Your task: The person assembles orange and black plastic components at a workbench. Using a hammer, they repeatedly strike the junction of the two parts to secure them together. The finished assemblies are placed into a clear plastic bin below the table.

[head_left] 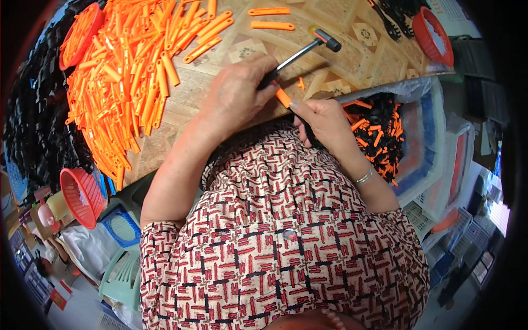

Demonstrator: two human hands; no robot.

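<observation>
My left hand (239, 88) is closed round the black grip of a small hammer (297, 58). The hammer's metal shaft slants up to the right, and its dark head (328, 40) is over the table top. Close beside it, my right hand (324, 121) pinches a utensil with an orange handle (282, 97) at the table's near edge. A dark part of the utensil shows below my fingers; its far end is hidden. The handle's upper end lies by my left thumb. A small orange scrap (301, 83) lies on the table just beyond.
A large heap of orange handles (126, 66) covers the table's left side, with black pieces (38, 121) beyond. Two orange handles (272, 25) lie apart. Red baskets (433, 36) stand at the edges. Right of my lap, a lined crate (421, 143) holds black-and-orange pieces.
</observation>
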